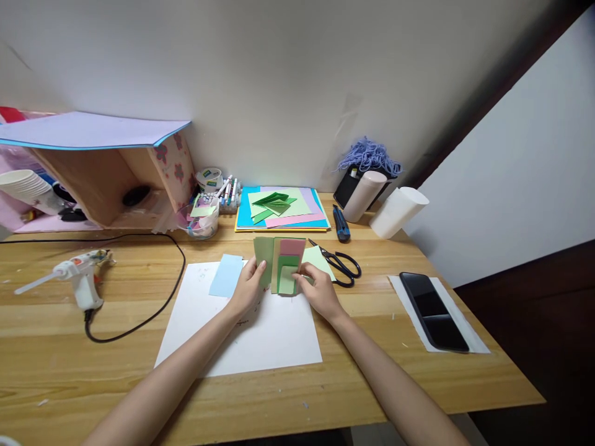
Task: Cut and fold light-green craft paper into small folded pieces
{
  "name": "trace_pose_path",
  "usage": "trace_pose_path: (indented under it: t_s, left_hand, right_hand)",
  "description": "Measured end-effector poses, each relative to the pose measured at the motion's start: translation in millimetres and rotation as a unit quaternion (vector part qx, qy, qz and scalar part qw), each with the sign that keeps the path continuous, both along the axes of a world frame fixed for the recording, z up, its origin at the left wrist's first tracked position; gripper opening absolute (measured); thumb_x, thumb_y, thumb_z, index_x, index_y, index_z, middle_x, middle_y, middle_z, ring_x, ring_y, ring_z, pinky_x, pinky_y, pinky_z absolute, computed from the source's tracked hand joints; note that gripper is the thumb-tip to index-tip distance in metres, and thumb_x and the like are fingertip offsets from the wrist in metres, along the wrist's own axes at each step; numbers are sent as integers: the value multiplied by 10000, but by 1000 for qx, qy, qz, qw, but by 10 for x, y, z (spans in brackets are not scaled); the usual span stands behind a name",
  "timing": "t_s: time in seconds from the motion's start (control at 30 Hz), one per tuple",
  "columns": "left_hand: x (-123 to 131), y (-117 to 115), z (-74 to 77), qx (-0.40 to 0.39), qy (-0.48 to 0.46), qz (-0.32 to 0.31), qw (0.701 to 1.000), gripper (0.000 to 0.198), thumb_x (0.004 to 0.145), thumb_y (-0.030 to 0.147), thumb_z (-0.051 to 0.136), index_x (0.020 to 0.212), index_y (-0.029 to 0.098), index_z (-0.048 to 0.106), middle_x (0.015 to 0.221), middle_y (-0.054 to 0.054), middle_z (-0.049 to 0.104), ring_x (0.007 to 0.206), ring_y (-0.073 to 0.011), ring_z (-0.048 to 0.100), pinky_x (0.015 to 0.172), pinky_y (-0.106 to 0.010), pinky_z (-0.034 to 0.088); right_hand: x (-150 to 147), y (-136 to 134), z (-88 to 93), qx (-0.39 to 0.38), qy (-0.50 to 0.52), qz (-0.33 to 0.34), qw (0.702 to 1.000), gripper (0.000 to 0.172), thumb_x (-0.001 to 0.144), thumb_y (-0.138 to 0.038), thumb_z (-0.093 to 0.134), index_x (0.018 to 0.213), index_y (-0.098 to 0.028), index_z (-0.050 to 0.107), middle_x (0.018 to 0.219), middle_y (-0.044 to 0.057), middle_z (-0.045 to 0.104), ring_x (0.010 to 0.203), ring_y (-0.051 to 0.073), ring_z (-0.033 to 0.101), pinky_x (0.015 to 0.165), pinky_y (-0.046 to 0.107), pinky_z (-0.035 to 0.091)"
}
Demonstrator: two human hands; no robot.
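A small folded paper booklet [264, 257] is held up over the white sheet [260, 350]. Its outside is green; layered pink and green paper pieces show on the right-hand part. My left hand [248, 285] grips the booklet's left side, thumb in front. At the lower right, my right hand [318, 288] pinches the light green piece [287, 280] at the edge of the layers. A light blue paper rectangle [225, 275] lies on the sheet just left of my left hand. Behind my right hand are a pale green paper [318, 259] and black-handled scissors [344, 266].
At left lie a glue gun [86, 282] and its looping black cord [179, 282]. A cardboard box [171, 167], a tub of scraps [203, 223], markers [227, 192] and stacked coloured papers [244, 214] line the back. A utility knife [341, 224], paper rolls [400, 210] and a phone [433, 311] are at right.
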State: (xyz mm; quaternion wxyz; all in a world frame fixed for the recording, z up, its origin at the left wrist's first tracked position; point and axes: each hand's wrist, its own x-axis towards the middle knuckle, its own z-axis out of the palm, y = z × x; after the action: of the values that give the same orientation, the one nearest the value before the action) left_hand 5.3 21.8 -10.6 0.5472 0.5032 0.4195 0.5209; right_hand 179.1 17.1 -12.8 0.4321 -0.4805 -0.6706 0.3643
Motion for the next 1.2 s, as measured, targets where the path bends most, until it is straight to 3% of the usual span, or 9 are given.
trace_pose_path:
  t_s: [0.3, 0.47, 0.63, 0.77, 0.97, 1.1, 1.2]
  left_hand:
    - [28, -74, 103, 20, 27, -13, 999, 287, 853, 371, 439, 1039, 193, 565, 1062, -49, 602, 981, -188, 529, 841, -286, 398]
    - [86, -113, 79, 34, 30, 28, 999, 306, 845, 377, 449, 1079, 198, 534, 1125, -58, 573, 1054, -191, 504, 883, -293, 393]
    - [83, -98, 25, 26, 36, 6, 999, 340, 724, 312, 613, 1031, 187, 540, 990, -65, 629, 893, -199, 575, 767, -317, 456]
    - [55, -97, 71, 47, 50, -44, 997, 221, 737, 261, 580, 937, 175, 613, 965, -67, 645, 878, -201, 584, 779, -321, 450]
    - [87, -88, 85, 66, 114, -15, 991, 242, 761, 307, 548, 934, 180, 661, 933, -48, 655, 900, -213, 567, 791, -312, 429]
    - [85, -61, -12, 33, 139, 8, 990, 220, 757, 340, 539, 818, 167, 660, 719, -15, 631, 747, -191, 558, 679, -293, 438]
    - [74, -44, -61, 24, 142, 18, 989, 194, 746, 334, 550, 757, 161, 637, 631, 7, 585, 658, -164, 527, 615, -274, 422]
  right_hand:
    - [-18, -5, 4, -34, 2, 13, 999, 134, 812, -282, 490, 730, -184, 529, 728, 14, 602, 712, 158, 563, 666, 255, 432]
    - [-41, -30, 38, -13, -3, 4, 1000, 129, 815, -275, 486, 787, -182, 571, 741, 24, 618, 706, 163, 574, 661, 265, 443]
    - [-49, -35, 36, 61, -23, -19, 998, 178, 842, -287, 481, 934, -204, 609, 913, 54, 635, 869, 192, 574, 768, 301, 436]
    - [-46, 7, -12, 98, -54, -43, 993, 166, 842, -322, 502, 889, -206, 613, 901, 61, 623, 904, 204, 545, 800, 319, 420]
    - [-71, 10, 18, 116, -46, -35, 992, 165, 865, -294, 461, 870, -214, 606, 896, 60, 580, 883, 197, 535, 754, 309, 426]
    - [-74, -2, 3, 105, -29, -60, 992, 99, 830, -287, 517, 858, -209, 572, 868, 50, 597, 849, 195, 546, 759, 316, 429]
    - [-70, 6, -27, 72, 17, -82, 994, 145, 799, -285, 553, 915, -200, 536, 872, 44, 600, 839, 182, 561, 769, 314, 444]
